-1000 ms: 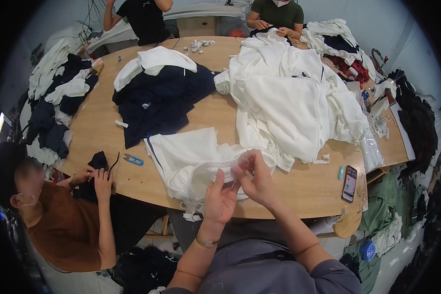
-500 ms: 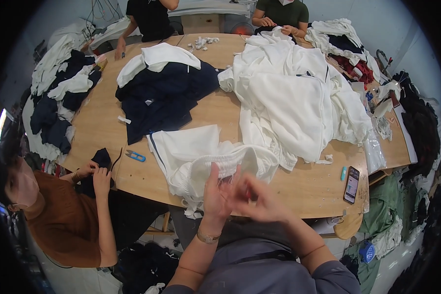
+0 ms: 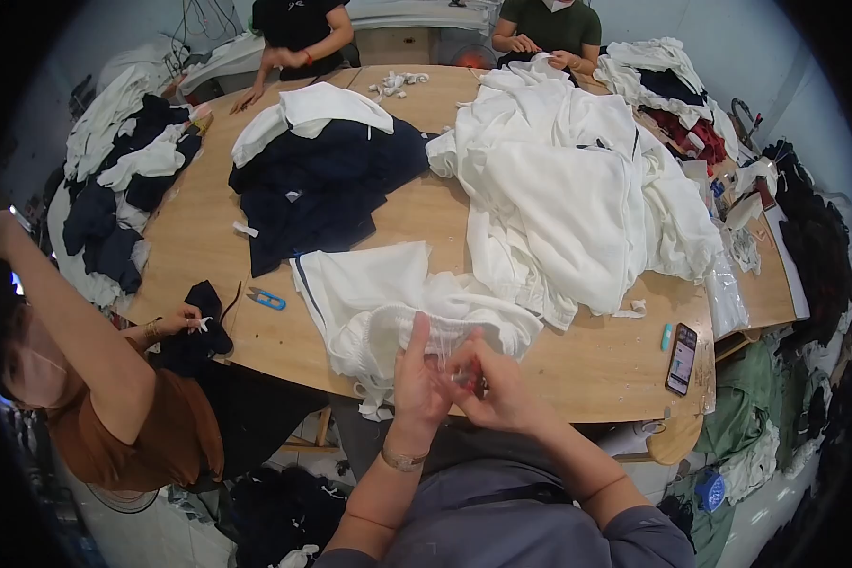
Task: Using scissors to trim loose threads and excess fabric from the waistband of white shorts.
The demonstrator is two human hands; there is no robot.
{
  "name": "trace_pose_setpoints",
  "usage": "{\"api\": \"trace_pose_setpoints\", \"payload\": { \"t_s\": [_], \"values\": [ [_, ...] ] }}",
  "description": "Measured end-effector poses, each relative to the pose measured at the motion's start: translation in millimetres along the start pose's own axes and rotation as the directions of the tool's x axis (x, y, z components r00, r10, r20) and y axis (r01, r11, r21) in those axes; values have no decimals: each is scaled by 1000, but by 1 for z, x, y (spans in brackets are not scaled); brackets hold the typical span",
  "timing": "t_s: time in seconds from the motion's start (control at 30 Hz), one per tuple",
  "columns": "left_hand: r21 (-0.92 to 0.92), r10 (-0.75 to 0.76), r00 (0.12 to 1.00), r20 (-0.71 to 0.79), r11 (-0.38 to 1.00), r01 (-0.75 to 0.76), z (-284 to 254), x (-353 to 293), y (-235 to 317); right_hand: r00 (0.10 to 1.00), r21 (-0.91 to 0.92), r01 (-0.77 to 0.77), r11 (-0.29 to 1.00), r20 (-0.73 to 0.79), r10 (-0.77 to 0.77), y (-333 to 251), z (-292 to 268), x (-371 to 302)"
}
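Both of my hands are close together in front of the table's near edge. My left hand is raised with a finger stretched upward, and thin pale strands run beside its palm. My right hand is closed, its bent fingers next to the left palm; a small reddish bit shows there, too unclear to name. Just beyond them lies a white garment with a gathered elastic waistband and a dark side stripe. The waistband sits behind my fingers, and I cannot tell whether they touch it.
A heap of white garments fills the table's right half. Dark blue garments lie left of it. Blue thread snips, a phone and a turquoise stick rest nearby. A co-worker in brown sits at my left; two others stand across.
My right hand, blurred before, has closed in beside my left palm. The co-worker on the left has lifted one arm high, leaving the other hand by a dark cloth.
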State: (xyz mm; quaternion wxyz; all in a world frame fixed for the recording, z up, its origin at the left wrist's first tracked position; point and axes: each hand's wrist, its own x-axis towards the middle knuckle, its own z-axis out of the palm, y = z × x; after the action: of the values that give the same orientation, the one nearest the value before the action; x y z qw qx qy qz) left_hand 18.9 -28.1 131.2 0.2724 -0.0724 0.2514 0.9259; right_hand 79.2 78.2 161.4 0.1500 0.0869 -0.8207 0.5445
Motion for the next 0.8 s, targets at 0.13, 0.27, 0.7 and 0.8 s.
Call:
{"api": "trace_pose_setpoints", "payload": {
  "t_s": [0.13,0.27,0.7,0.8],
  "values": [
    [-108,-39,999,30,993,43,3,0,5,994,35,-11,999,113,7,-3,-16,-8],
    [-117,11,1000,20,993,-9,12,0,5,994,164,-72,984,-75,85,15,-20,-9],
    [-134,61,995,73,990,-51,15,-3,6,996,169,86,982,12,-89,10,-37,-9],
    [-120,52,995,88,992,-41,17,-2,5,993,307,49,951,-117,-14,16,-35,-12]
  ]
}}
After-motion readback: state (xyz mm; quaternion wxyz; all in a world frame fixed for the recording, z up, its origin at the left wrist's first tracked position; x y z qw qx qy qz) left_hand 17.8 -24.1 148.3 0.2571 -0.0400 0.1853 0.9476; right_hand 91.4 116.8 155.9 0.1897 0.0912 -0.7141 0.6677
